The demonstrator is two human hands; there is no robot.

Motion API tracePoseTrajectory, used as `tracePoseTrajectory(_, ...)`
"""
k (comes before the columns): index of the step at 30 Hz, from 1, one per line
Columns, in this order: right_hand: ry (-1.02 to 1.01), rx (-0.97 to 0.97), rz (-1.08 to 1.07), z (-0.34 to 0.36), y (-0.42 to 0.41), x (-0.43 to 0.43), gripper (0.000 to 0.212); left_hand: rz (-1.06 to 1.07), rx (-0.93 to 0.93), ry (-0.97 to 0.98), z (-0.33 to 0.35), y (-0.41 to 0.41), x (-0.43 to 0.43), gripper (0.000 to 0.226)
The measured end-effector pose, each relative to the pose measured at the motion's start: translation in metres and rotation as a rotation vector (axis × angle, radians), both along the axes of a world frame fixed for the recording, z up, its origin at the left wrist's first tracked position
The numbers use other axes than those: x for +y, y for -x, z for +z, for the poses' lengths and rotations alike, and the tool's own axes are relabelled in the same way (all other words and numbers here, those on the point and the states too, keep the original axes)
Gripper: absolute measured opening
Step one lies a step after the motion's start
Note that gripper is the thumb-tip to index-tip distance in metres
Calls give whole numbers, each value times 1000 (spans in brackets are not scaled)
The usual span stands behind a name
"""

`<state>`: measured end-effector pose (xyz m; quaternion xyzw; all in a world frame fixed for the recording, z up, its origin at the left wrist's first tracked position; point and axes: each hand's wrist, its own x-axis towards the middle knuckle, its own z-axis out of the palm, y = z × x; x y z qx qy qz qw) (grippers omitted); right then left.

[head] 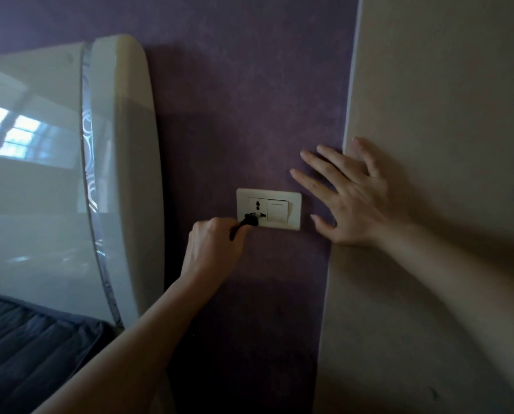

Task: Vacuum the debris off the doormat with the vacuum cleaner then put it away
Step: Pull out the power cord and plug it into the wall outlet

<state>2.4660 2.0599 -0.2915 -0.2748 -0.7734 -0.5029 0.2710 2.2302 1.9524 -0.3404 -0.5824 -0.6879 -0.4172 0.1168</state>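
Note:
A cream wall socket plate [282, 195] with a rocker switch [278, 210] sits on the purple wall. A black plug [250, 219] is at the socket's lower holes, its prongs partly showing. My left hand [212, 249] is shut on the plug's cord end, just left of and below the plate. My right hand [352, 194] lies flat with fingers spread against the wall, right of the plate, at the corner where the purple wall meets the beige one. The vacuum cleaner and the doormat are out of view.
A glossy cream headboard [124, 162] with a patterned silver strip stands close to the left of the socket. A dark quilted bed cover [25, 348] lies at the lower left. The beige wall [444, 85] juts out on the right.

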Motion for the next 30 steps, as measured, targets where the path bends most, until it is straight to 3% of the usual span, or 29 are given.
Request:
tracePoseTrajectory(12, 16, 9, 13, -1, 2, 1, 76, 4, 100, -37, 7, -9, 10, 30)
tracePoseTrajectory(30, -36, 26, 31, -4, 3, 6, 69, -13, 31, -102, -13, -19, 22, 26)
